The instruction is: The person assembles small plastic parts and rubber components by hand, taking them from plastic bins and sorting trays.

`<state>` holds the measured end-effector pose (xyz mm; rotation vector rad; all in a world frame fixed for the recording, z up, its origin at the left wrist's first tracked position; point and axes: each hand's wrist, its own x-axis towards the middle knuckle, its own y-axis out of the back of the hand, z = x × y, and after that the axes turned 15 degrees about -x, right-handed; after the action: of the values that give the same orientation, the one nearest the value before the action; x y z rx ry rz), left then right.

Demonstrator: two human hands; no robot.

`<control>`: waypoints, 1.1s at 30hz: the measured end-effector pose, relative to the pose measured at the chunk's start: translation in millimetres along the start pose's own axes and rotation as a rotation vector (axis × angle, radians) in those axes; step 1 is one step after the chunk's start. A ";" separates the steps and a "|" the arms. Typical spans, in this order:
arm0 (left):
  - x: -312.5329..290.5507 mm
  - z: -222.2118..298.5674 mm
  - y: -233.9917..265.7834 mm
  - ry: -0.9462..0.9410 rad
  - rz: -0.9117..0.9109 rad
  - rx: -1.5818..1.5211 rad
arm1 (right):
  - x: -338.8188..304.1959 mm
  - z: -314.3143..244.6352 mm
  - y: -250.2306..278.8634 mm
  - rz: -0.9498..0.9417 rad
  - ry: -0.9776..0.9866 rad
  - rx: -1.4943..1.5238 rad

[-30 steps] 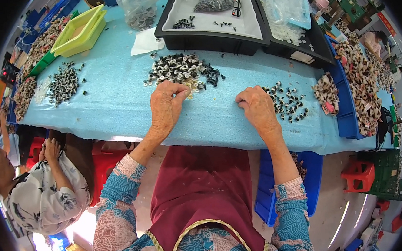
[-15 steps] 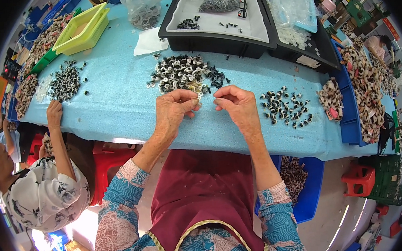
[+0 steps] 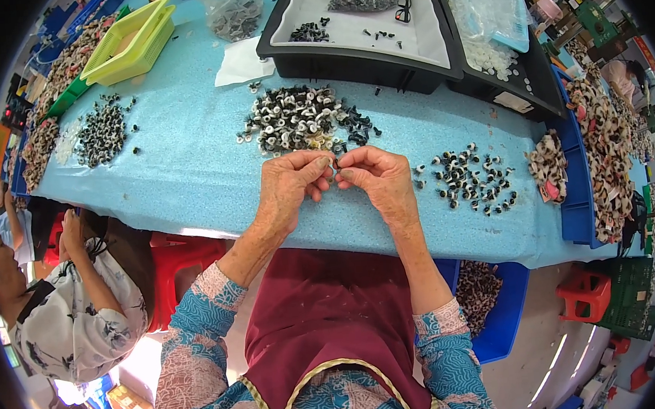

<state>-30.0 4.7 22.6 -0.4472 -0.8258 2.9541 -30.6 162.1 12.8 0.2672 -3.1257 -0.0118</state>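
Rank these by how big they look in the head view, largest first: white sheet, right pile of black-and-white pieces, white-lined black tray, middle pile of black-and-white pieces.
1. White-lined black tray
2. Middle pile
3. Right pile, loosely spread, with gaps
4. White sheet

Light-blue table covering [image 3: 187,150]; heap of small black-and-white parts [image 3: 291,119]; maroon cloth apron [image 3: 327,303], yellow striped edging [image 3: 255,403]; teal-and-pink patterned sleeves [image 3: 200,331].
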 end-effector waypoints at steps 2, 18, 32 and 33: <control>0.5 -1.1 -1.5 -0.005 -0.005 0.008 | 0.2 -0.3 1.7 0.002 -0.017 -0.007; -4.5 -3.4 -1.6 -0.100 0.055 0.100 | -5.2 -1.7 2.6 -0.069 0.029 -0.198; -2.8 12.0 8.3 0.233 -0.170 -0.093 | -7.8 -11.3 2.8 -0.125 0.105 -0.125; -4.0 11.8 8.7 0.245 -0.206 -0.120 | -9.0 -12.6 2.0 -0.122 0.109 -0.073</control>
<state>-29.2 -9.1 28.9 -0.6708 -0.9566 2.6068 -21.9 165.5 25.4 0.4409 -2.9889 -0.1083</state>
